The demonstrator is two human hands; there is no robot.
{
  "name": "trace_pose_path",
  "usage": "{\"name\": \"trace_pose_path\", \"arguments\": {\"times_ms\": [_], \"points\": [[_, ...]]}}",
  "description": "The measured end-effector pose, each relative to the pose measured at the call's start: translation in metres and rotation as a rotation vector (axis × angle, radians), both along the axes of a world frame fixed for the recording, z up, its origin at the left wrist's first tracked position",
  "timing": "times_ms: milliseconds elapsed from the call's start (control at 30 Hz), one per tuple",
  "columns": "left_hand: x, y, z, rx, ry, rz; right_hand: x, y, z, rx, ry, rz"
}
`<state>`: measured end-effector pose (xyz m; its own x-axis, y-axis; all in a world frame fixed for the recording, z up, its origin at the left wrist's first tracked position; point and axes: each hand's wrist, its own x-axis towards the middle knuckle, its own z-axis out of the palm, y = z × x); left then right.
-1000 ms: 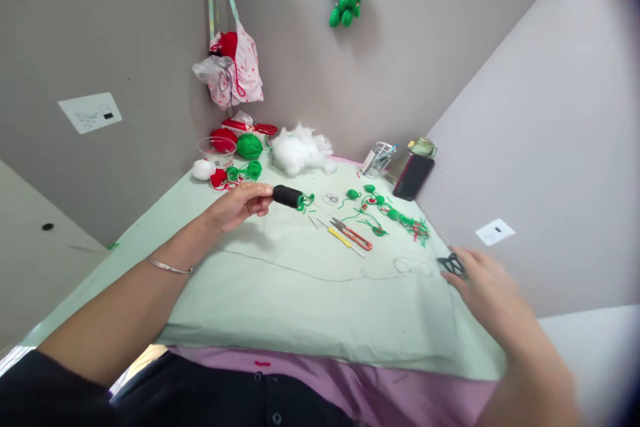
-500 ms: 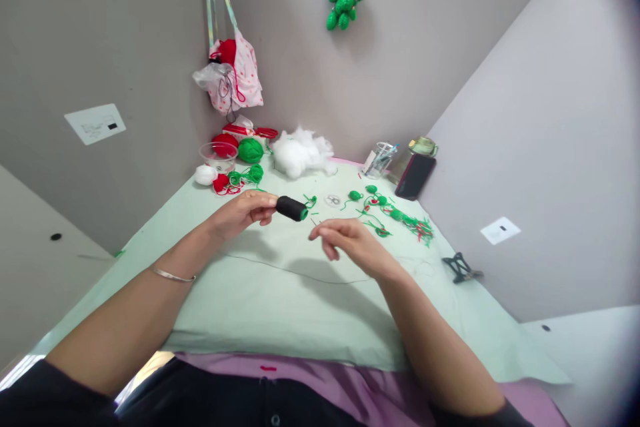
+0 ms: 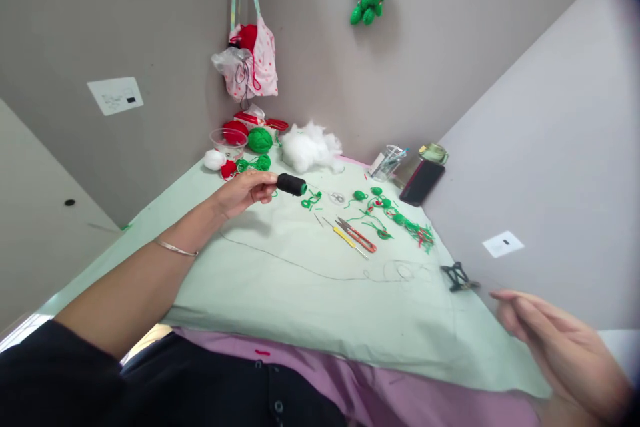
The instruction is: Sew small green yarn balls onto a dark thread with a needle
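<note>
My left hand [image 3: 247, 192] grips a spool of black thread [image 3: 291, 185] by its near end, held above the cloth-covered surface. Its green core shows at the other end. Far out to the right, my right hand [image 3: 555, 340] is pinched and slightly blurred. A faint line of thread trails from its fingertips toward the spool. Loose dark thread [image 3: 295, 263] lies in a long curve on the pale green cloth [image 3: 280, 307]. Between the hands lie orange-handled thread snips [image 3: 361, 237] and a yellow-handled crochet hook [image 3: 347, 239].
Green crocheted pieces [image 3: 400, 217] with yarn tails lie mid-right. White stuffing [image 3: 307, 147], yarn balls [image 3: 260, 140] and a clear tub [image 3: 229, 145] stand at the back. A phone [image 3: 423, 182] leans beside a clear cup [image 3: 387, 163]. A black stand [image 3: 457, 277] sits right.
My right hand has swung far to the right, away from the spool, uncovering the snips and crochet hook. My left hand still holds the spool. The view has shifted somewhat.
</note>
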<state>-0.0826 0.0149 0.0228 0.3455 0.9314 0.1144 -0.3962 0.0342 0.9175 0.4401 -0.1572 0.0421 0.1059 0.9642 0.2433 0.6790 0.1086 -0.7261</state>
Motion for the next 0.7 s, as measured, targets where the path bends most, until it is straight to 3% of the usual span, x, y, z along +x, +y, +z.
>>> {"name": "trace_pose_path", "arguments": {"times_ms": [133,200,267,333,400,467,533,633,700], "points": [[0.002,-0.004,0.002,-0.022,-0.003,-0.008,0.006,0.018,-0.006,-0.142,-0.471,-0.142],[0.003,-0.007,0.004,-0.017,0.008,-0.022,-0.01,0.032,0.001,-0.022,-0.663,-0.151],[0.005,-0.009,0.004,-0.005,0.024,-0.041,-0.041,0.047,0.014,0.146,-0.714,-0.121],[0.006,-0.011,0.005,0.012,0.044,-0.068,-0.087,0.062,0.028,0.244,-0.539,-0.054],[0.007,-0.012,0.004,0.032,0.07,-0.1,-0.142,0.076,0.034,0.181,-0.218,0.11],[0.008,-0.013,0.004,0.05,0.094,-0.131,-0.197,0.089,0.03,0.043,0.084,0.329],[0.008,-0.014,0.003,0.06,0.107,-0.143,-0.242,0.101,0.018,-0.094,0.229,0.464],[0.007,-0.013,0.003,0.066,0.112,-0.133,-0.275,0.112,0.0,-0.339,0.363,0.669],[0.005,-0.012,0.002,0.067,0.099,-0.112,-0.272,0.112,-0.001,-0.386,0.425,0.702]]}}
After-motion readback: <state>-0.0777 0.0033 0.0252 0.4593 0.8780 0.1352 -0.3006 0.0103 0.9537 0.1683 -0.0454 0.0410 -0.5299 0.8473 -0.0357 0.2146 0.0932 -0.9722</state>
